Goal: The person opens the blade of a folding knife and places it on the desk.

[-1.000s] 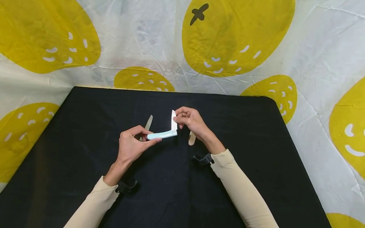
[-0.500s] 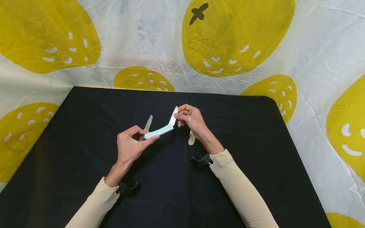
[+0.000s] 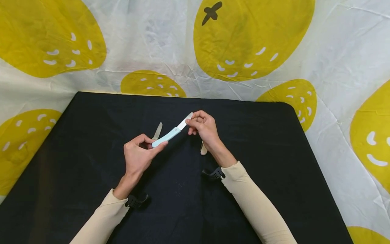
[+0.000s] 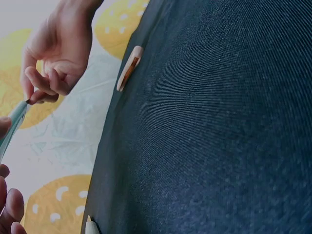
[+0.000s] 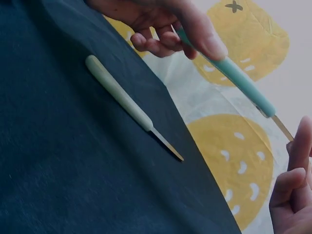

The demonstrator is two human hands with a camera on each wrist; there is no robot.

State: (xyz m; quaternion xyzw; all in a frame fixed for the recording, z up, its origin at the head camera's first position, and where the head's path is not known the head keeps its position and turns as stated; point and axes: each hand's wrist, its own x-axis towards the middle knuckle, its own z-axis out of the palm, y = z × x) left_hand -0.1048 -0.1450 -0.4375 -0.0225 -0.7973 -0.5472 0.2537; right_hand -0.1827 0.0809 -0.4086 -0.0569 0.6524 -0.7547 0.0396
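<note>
A folding knife (image 3: 167,136) with a light blue handle and pale blade is up in the air between both hands. My left hand (image 3: 137,156) pinches the rear end of its handle between thumb and fingers. On the blade (image 3: 184,124), near the tip, the thumb and index finger of my right hand (image 3: 206,129) take hold. Blade and handle stand nearly in line. Behind the left hand lies a second folding knife (image 5: 119,95), pale green, with its blade out; the hand hides its handle in the head view.
A beige-handled piece (image 4: 129,68) with a brown slot along it lies on the black cloth (image 3: 179,210) beneath my right wrist; no blade shows. A white sheet with yellow patterns (image 3: 256,40) hangs behind the table's far edge.
The blade has swung from about a right angle to nearly straight with the handle. My right hand has risen slightly, and the handle's hinge end has tilted upward in my left hand.
</note>
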